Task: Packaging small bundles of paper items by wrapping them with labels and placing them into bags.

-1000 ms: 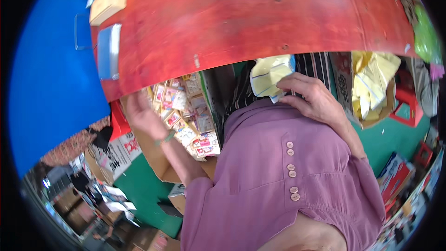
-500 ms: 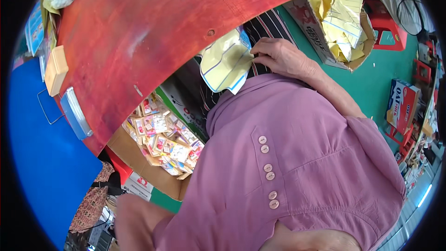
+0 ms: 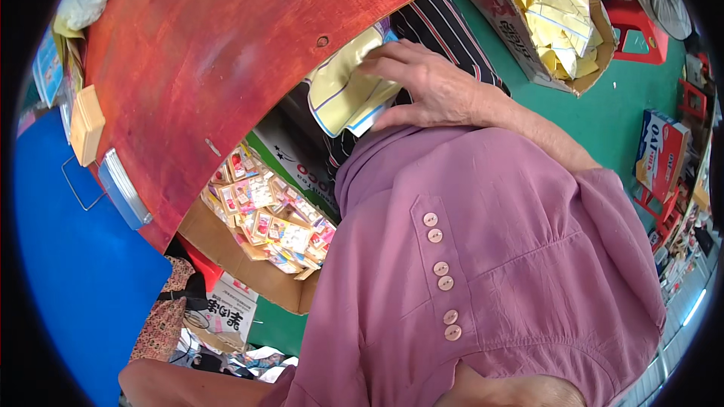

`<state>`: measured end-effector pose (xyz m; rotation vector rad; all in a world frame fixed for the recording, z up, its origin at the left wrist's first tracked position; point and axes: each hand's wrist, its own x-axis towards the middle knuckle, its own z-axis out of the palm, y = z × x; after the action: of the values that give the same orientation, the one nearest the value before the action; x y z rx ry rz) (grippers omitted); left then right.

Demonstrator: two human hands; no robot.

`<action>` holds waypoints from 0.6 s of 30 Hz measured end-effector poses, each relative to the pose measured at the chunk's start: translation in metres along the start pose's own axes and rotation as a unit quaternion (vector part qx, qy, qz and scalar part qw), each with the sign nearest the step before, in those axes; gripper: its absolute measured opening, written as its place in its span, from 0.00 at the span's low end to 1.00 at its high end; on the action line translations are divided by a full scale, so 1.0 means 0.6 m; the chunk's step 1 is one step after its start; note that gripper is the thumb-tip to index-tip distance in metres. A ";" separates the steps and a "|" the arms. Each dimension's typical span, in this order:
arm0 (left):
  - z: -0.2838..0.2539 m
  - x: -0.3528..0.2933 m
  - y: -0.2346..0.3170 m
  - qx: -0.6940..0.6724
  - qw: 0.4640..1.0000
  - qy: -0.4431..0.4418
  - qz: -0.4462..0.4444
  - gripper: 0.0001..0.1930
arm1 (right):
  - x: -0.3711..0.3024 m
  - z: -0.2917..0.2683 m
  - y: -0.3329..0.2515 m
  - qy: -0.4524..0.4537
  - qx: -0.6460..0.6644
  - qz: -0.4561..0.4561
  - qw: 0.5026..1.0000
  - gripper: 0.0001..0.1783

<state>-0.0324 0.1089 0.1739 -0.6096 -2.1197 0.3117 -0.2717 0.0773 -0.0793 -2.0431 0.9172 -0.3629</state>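
My right hand [image 3: 434, 87] reaches over a yellow sheet [image 3: 343, 83] with blue lines, which lies on my lap in striped black trousers [image 3: 446, 30]. Its fingers are spread, the thumb well apart from them, and the fingertips rest at the sheet's upper part. Whatever lies under the fingers is partly hidden. A strip of blue shows behind the sheet. Of my left arm [image 3: 200, 388] only a bare part enters at the lower left; that hand is out of the picture.
A red wooden table [image 3: 204, 53] curves across the front. Beside my lap, a cardboard box [image 3: 249, 267] holds many small colourful labelled pieces [image 3: 264, 203]. Another box [image 3: 494, 22] at the right is filled with crumpled yellow sheets [image 3: 558, 11]. Wooden blocks [image 3: 88, 122] sit at the table's left edge.
My right hand has moved left over the yellow sheet, its fingers going from a pinch at the sheet's edge to spread. My left arm has swung lower and outward.
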 end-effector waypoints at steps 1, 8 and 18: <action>0.008 -0.006 -0.001 -0.013 1.000 0.019 -0.004 0.21 | 0.006 0.002 -0.004 0.016 -0.022 -0.031 0.999 0.37; 0.021 -0.012 0.033 -0.061 0.991 0.093 -0.075 0.17 | 0.045 0.019 -0.042 -0.047 -0.067 -0.107 0.991 0.46; 0.049 -0.052 0.110 -0.123 0.955 0.214 -0.165 0.14 | 0.075 0.046 -0.043 -0.070 -0.228 -0.121 0.964 0.32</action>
<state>-0.0207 0.1483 0.1071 -0.4071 -1.8062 -0.2568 -0.2131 0.0707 -0.0787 -2.5794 0.7090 -0.1377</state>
